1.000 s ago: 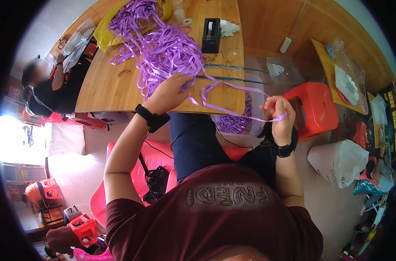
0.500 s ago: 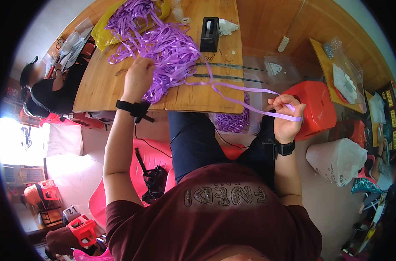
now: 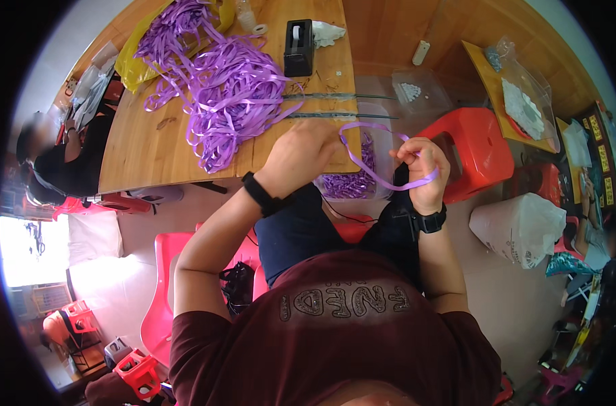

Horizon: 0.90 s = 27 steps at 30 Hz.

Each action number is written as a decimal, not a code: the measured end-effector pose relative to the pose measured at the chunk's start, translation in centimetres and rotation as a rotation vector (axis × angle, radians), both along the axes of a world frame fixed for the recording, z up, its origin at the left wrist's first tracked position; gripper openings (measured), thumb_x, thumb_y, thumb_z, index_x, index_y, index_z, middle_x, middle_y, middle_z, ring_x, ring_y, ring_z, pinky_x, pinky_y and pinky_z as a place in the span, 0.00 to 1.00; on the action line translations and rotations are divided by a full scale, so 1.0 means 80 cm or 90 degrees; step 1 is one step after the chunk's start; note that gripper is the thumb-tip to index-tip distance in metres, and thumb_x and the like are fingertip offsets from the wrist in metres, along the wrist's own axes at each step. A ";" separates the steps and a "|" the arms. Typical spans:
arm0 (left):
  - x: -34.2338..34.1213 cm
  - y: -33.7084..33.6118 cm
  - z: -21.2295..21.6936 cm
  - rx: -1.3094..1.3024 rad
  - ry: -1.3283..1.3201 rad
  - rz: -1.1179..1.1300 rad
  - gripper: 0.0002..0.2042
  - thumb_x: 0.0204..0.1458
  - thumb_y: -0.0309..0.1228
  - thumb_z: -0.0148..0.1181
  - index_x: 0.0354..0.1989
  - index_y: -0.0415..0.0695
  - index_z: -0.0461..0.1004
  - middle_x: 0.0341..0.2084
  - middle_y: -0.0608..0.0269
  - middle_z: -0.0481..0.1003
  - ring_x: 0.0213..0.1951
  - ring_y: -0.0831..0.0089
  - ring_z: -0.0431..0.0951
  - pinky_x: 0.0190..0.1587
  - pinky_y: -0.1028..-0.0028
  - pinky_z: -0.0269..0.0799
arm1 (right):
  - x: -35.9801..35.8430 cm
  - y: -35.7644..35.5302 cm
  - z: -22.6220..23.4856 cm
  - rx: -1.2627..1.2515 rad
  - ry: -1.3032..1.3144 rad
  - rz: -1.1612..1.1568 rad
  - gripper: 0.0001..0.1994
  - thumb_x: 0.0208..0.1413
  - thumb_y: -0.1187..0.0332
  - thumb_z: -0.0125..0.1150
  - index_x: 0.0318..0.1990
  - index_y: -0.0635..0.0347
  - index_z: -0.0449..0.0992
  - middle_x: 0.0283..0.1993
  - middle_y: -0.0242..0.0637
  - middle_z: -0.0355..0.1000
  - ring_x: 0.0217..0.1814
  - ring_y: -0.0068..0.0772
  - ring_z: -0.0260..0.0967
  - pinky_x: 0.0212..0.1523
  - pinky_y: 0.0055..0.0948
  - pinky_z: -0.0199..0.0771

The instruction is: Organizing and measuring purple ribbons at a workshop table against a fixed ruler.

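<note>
A purple ribbon (image 3: 394, 187) hangs in a loop between my two hands, just off the table's right front corner. My right hand (image 3: 426, 169) grips one side of it with curled fingers. At the other end, my left hand (image 3: 306, 149) is closed at the corner, back upward, with the ribbon meeting its fingertips. A big tangled heap of purple ribbon (image 3: 226, 88) lies on the wooden table (image 3: 152, 152) to the left of that hand. Below the loop, a clear plastic bin (image 3: 388, 145) contains many short purple ribbon pieces (image 3: 348, 184).
A yellow plastic bag (image 3: 133, 64) holds more ribbon. Behind the heap stand a black tape dispenser (image 3: 298, 54) and a crumpled white wad (image 3: 328, 34). Two thin dark rods (image 3: 372, 97) jut past the table edge. Right of my hands are a red stool (image 3: 480, 152) and a white sack (image 3: 517, 230).
My left hand has moved right from the ribbon heap to the table corner, close to my right hand. The ribbon between them now forms a smaller loop. The view has shifted slightly.
</note>
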<state>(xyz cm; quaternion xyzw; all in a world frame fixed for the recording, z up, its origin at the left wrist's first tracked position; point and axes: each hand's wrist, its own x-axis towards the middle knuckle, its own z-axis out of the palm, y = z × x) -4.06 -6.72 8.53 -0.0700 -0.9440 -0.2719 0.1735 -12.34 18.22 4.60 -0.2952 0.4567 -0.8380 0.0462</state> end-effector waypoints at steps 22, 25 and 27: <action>-0.058 0.032 0.012 -0.065 -0.107 -0.094 0.07 0.59 0.29 0.52 0.36 0.36 0.69 0.33 0.44 0.74 0.38 0.46 0.76 0.42 0.53 0.72 | -0.050 -0.044 -0.019 0.494 0.182 -0.006 0.16 0.57 0.74 0.62 0.53 0.61 0.77 0.45 0.38 0.78 0.41 0.26 0.75 0.44 0.24 0.74; -0.056 0.030 0.013 -0.118 -0.050 -0.143 0.07 0.59 0.29 0.51 0.36 0.36 0.70 0.34 0.47 0.72 0.40 0.48 0.75 0.43 0.55 0.72 | -0.050 -0.054 -0.034 0.457 0.134 0.008 0.12 0.60 0.76 0.59 0.51 0.64 0.77 0.43 0.35 0.78 0.40 0.22 0.74 0.42 0.23 0.74; -0.053 0.033 0.024 -0.118 -0.101 -0.107 0.07 0.59 0.28 0.51 0.37 0.37 0.70 0.35 0.49 0.71 0.41 0.50 0.74 0.44 0.57 0.72 | -0.051 -0.048 -0.033 0.447 0.055 0.072 0.11 0.61 0.76 0.58 0.50 0.66 0.78 0.41 0.34 0.78 0.38 0.20 0.74 0.41 0.21 0.75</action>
